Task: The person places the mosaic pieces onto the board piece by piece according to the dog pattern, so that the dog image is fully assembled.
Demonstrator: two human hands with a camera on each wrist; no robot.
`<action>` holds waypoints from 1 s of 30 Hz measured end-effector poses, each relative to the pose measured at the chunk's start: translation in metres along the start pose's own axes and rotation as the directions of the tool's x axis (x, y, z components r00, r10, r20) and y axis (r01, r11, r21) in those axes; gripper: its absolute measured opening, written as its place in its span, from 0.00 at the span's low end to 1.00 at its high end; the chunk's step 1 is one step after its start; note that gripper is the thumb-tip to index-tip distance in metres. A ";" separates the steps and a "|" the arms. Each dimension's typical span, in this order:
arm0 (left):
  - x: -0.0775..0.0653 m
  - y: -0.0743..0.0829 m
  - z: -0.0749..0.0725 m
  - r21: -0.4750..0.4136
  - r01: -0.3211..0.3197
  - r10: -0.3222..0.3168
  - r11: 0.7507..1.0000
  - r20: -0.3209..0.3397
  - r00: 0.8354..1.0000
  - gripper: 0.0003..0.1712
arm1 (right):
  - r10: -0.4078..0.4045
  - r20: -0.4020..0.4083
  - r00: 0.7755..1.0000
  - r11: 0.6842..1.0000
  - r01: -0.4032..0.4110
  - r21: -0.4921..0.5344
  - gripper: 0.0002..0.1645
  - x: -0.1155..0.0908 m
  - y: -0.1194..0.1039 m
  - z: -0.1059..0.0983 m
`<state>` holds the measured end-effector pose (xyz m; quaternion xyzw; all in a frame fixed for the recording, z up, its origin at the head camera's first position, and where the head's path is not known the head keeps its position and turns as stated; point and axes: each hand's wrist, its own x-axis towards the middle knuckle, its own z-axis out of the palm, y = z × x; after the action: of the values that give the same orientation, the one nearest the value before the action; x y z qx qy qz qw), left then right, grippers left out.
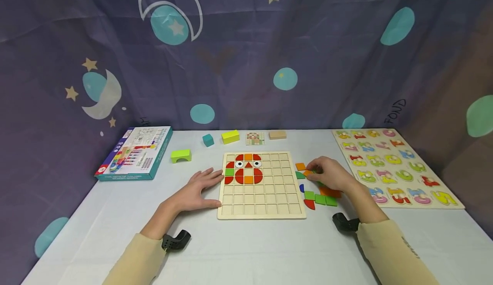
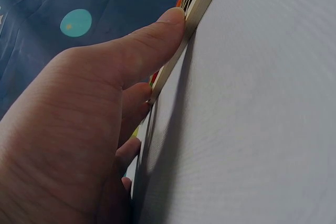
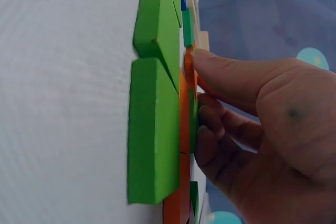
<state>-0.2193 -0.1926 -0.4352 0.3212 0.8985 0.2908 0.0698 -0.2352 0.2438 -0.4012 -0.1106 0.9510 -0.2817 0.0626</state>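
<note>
Orange tile (image 1: 307, 173), pinched by right hand (image 1: 330, 174), beside grid board (image 1: 270, 199)

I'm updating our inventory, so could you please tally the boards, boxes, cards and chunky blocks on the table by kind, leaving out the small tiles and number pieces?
Boards: 2 (grid board, number board)
Box: 1
Picture card: 1
Blocks: 4 (teal block, yellow block, green block, tan block)
Total: 8
</note>
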 end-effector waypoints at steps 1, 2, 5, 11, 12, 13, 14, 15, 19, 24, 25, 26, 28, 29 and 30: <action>0.000 0.000 0.000 0.000 -0.001 0.001 1.000 0.001 1.000 0.50 | 0.003 0.000 1.000 1.000 -0.003 0.000 0.16 0.000 0.000 0.001; 0.000 0.000 0.001 -0.001 -0.001 0.001 1.000 0.002 1.000 0.50 | 0.006 0.001 1.000 1.000 -0.006 0.001 0.16 0.000 0.000 0.001; -0.001 0.000 0.001 0.000 -0.002 0.002 1.000 0.005 1.000 0.50 | 0.016 0.004 1.000 1.000 -0.016 0.002 0.17 0.000 0.000 0.002; 0.000 0.000 0.001 -0.001 0.001 -0.001 1.000 0.003 1.000 0.50 | 0.011 0.006 1.000 1.000 -0.011 -0.009 0.18 -0.001 -0.001 0.001; 0.000 0.001 0.000 0.000 0.000 0.000 1.000 0.003 1.000 0.50 | 0.008 0.005 1.000 1.000 -0.008 -0.009 0.18 -0.001 -0.002 0.002; 0.000 0.000 0.000 0.001 0.000 0.000 1.000 0.003 1.000 0.50 | 0.004 0.004 1.000 1.000 -0.004 -0.010 0.18 -0.001 -0.002 0.001; 0.000 0.000 -0.001 0.001 -0.001 0.001 1.000 0.002 1.000 0.50 | 0.001 0.002 1.000 1.000 -0.001 -0.010 0.18 -0.001 -0.003 0.002; 0.000 0.000 -0.001 0.001 -0.002 0.002 1.000 0.002 1.000 0.50 | -0.003 0.003 1.000 1.000 0.003 -0.009 0.17 -0.001 -0.003 0.001; 0.000 -0.001 -0.001 0.001 -0.009 0.009 1.000 0.003 1.000 0.50 | 0.008 0.004 1.000 1.000 -0.008 0.005 0.17 0.001 -0.004 0.002; 0.000 -0.001 -0.001 0.003 -0.008 0.008 1.000 0.004 1.000 0.50 | 0.007 0.001 1.000 1.000 -0.007 0.018 0.17 0.001 0.000 0.000; 0.000 0.000 -0.001 0.003 -0.006 0.006 1.000 0.005 1.000 0.50 | 0.003 -0.003 1.000 1.000 -0.003 0.013 0.17 0.000 0.002 -0.001; 0.000 0.000 -0.001 0.003 -0.005 0.005 1.000 0.005 1.000 0.50 | 0.000 -0.005 1.000 1.000 0.000 0.008 0.17 0.000 0.003 -0.002; 0.000 0.000 -0.001 0.002 -0.005 0.005 1.000 0.005 1.000 0.50 | 0.000 -0.007 1.000 1.000 0.000 -0.002 0.17 -0.001 0.006 -0.004; 0.000 0.001 -0.001 0.003 -0.005 0.005 1.000 0.005 1.000 0.50 | 0.000 -0.005 1.000 1.000 0.000 -0.008 0.17 -0.002 0.007 -0.005; 0.000 0.001 -0.001 0.004 -0.005 0.005 1.000 0.004 1.000 0.50 | 0.000 -0.003 1.000 1.000 0.000 -0.014 0.18 -0.002 0.008 -0.006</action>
<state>-0.2193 -0.1927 -0.4337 0.3244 0.8981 0.2886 0.0704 -0.2358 0.2538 -0.4000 -0.1106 0.9531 -0.2751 0.0607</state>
